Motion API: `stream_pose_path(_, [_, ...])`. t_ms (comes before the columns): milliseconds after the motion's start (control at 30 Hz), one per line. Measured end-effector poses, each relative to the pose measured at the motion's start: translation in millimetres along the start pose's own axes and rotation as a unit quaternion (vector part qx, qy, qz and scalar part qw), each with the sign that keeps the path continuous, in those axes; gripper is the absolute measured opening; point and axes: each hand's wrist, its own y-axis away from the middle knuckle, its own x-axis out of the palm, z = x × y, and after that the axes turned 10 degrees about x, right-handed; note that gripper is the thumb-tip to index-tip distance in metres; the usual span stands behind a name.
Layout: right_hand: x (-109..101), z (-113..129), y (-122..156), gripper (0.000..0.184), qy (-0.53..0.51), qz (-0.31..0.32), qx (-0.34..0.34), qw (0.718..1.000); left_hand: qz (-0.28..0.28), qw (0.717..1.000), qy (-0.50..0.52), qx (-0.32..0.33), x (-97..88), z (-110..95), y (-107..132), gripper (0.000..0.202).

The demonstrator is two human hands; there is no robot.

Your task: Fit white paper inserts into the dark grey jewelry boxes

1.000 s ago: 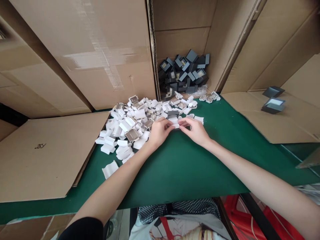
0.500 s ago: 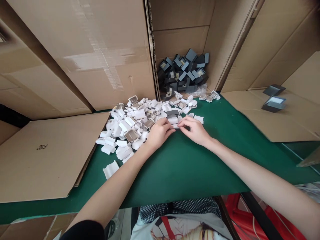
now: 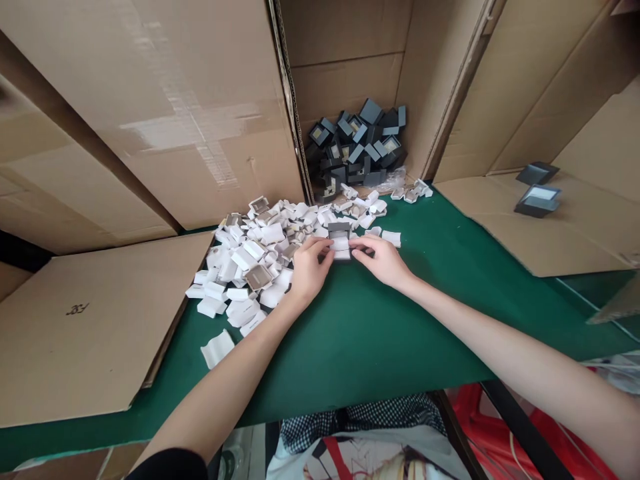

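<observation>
A small dark grey box (image 3: 339,229) with its lid raised stands on the green table. A white folded insert (image 3: 340,244) shows in it. My left hand (image 3: 311,268) closes its fingers and thumb on the left side of the box. From the right, my right hand (image 3: 381,259) grips the other side, with its fingertips on the insert's edge. A pile of white folded inserts (image 3: 273,233) spreads left of and behind the box, next to my left hand. What the fingers cover of the box sides is hidden.
Several dark open boxes (image 3: 357,143) are heaped in a large carton (image 3: 350,80) behind. Two dark boxes, one of them a box with a light inside (image 3: 539,199), rest on a cardboard flap (image 3: 565,240) at right. Another flap (image 3: 100,333) covers the table's left.
My hands have drawn slightly apart to the sides of the small box, so more of the white insert shows. The whole view has shifted a little.
</observation>
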Motion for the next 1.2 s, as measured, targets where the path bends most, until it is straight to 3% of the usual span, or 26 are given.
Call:
stream_pose_path(233, [7,1,0,0.017,-0.023,-0.038,0.029,0.999,-0.004,1.000,-0.002,-0.021,0.9,-2,-4,0.013])
stream_pose_path(667, [7,9,7,0.008,0.003,-0.045,-0.010,0.999,0.092,0.993,-0.073,0.031,0.7,2,-1,0.018])
stream_pose_path(867, [6,17,12,0.021,0.173,-0.032,-0.066,0.982,0.106,0.982,-0.144,0.061,5.4,3,0,0.023])
stream_pose_path(1033, [7,18,11,0.022,0.239,-0.036,-0.095,0.966,0.108,0.980,-0.157,0.055,6.7,0,-2,0.021])
stream_pose_path(1200, [7,23,11,0.028,0.336,-0.037,-0.141,0.931,0.114,0.980,-0.158,0.049,4.4,-3,-3,0.020])
